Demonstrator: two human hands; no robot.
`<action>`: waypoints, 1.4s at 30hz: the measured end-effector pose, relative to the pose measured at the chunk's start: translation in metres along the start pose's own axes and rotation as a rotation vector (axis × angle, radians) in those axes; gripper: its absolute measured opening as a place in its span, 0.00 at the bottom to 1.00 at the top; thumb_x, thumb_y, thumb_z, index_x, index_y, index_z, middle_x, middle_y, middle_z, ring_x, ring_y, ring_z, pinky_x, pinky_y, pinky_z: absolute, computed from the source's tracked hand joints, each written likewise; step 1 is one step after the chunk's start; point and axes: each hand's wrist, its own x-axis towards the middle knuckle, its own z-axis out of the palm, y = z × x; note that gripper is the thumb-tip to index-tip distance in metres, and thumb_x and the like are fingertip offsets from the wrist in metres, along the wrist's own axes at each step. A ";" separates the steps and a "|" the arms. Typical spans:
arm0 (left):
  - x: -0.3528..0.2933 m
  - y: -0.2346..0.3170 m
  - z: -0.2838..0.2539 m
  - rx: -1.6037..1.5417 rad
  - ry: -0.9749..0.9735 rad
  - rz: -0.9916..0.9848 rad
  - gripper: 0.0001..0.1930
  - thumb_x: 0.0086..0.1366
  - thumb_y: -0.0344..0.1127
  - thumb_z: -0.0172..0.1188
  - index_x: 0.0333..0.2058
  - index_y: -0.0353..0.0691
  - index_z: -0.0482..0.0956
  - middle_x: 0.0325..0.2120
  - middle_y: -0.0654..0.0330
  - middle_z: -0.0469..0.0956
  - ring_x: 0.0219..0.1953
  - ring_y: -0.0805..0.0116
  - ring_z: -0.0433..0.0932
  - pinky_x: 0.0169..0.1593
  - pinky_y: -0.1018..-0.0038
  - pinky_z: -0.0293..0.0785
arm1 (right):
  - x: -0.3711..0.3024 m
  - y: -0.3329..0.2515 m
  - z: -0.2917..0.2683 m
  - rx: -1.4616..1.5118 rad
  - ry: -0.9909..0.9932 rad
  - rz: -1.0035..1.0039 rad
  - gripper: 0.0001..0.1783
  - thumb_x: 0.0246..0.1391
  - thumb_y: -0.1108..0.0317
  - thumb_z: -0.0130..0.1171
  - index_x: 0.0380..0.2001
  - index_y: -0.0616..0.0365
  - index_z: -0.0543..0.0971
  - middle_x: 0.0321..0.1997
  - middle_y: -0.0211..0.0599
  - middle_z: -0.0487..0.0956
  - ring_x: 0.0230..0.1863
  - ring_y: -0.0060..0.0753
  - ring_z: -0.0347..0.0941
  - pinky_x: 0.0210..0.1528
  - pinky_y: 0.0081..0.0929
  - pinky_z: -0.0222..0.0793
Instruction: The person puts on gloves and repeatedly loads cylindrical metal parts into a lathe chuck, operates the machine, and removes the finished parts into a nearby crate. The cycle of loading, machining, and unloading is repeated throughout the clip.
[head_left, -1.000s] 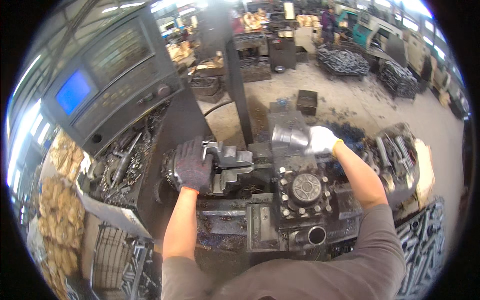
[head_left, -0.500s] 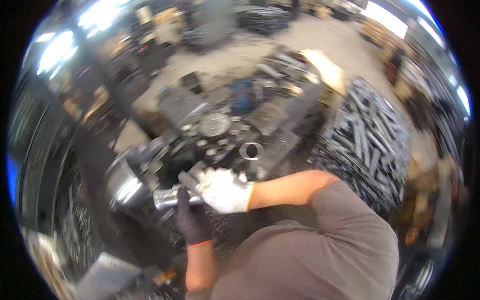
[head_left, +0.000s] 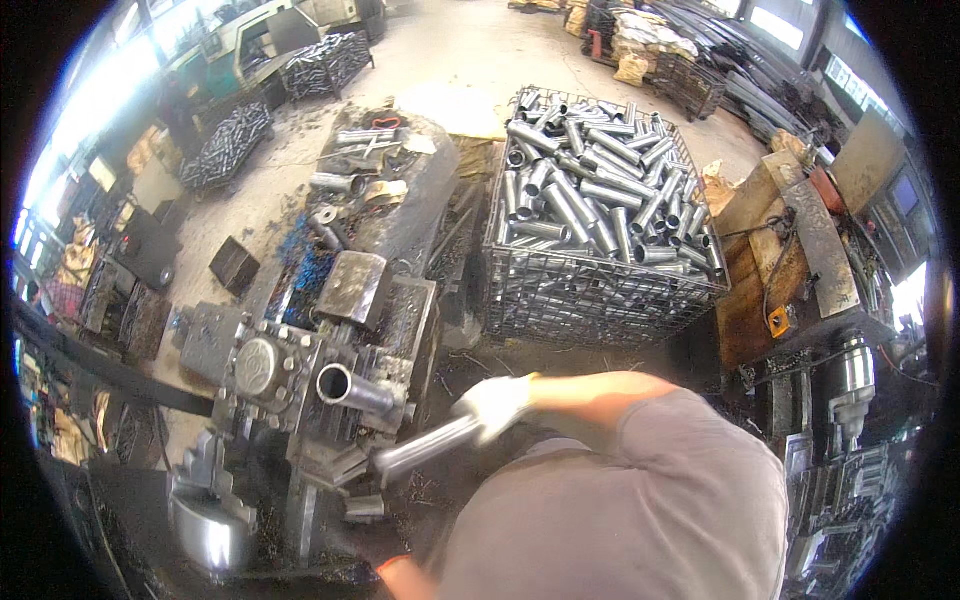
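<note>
My right hand (head_left: 500, 402), in a white work glove, is closed round one end of a shiny metal tube (head_left: 430, 447). The tube slants down and left toward the lathe carriage. My left hand (head_left: 368, 540), in a dark glove with an orange cuff, is low in the picture near the chuck; blur and dark surroundings hide its fingers. The round steel chuck (head_left: 212, 525) with stepped jaws lies to its left. Another metal tube (head_left: 355, 388) rests on the carriage beside the square tool post (head_left: 265, 368), its open end facing up and left.
A wire cage (head_left: 605, 290) heaped with metal tubes stands beyond my right arm. Metal parts lie on the machine's far end (head_left: 400, 190). At the right are a rusty cabinet (head_left: 765, 300) and another machine (head_left: 853, 385). Farther bins (head_left: 325, 65) hold more parts.
Both hands were on the tube by the chuck. Now my right hand alone holds it, farther from the chuck, and my left hand is lower. The view has turned toward the cage.
</note>
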 end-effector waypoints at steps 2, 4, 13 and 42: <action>0.003 -0.004 -0.011 0.049 0.068 0.089 0.24 0.77 0.48 0.54 0.62 0.36 0.76 0.56 0.56 0.80 0.57 0.63 0.79 0.60 0.63 0.81 | -0.075 0.057 -0.046 -0.082 0.069 0.306 0.40 0.44 0.46 0.73 0.58 0.60 0.82 0.48 0.53 0.87 0.51 0.53 0.85 0.56 0.47 0.80; 0.004 -0.008 -0.021 0.274 0.077 0.243 0.26 0.77 0.50 0.53 0.63 0.36 0.75 0.57 0.55 0.80 0.58 0.63 0.79 0.63 0.64 0.79 | -0.143 0.118 -0.095 -0.210 0.205 0.733 0.37 0.38 0.42 0.72 0.48 0.55 0.89 0.44 0.51 0.89 0.44 0.50 0.88 0.50 0.42 0.84; -0.011 0.001 -0.008 0.311 0.242 0.222 0.26 0.78 0.52 0.54 0.63 0.37 0.75 0.55 0.53 0.80 0.56 0.61 0.81 0.61 0.61 0.80 | -0.194 0.212 -0.322 -0.668 1.241 1.000 0.18 0.60 0.59 0.57 0.38 0.62 0.87 0.38 0.55 0.87 0.45 0.53 0.87 0.49 0.47 0.83; -0.016 0.078 -0.012 -0.240 0.146 0.200 0.37 0.71 0.72 0.56 0.52 0.39 0.80 0.35 0.52 0.86 0.33 0.56 0.87 0.39 0.59 0.87 | 0.198 -0.162 0.033 -0.284 0.079 -0.200 0.30 0.58 0.53 0.67 0.58 0.61 0.80 0.41 0.57 0.85 0.44 0.51 0.87 0.45 0.43 0.81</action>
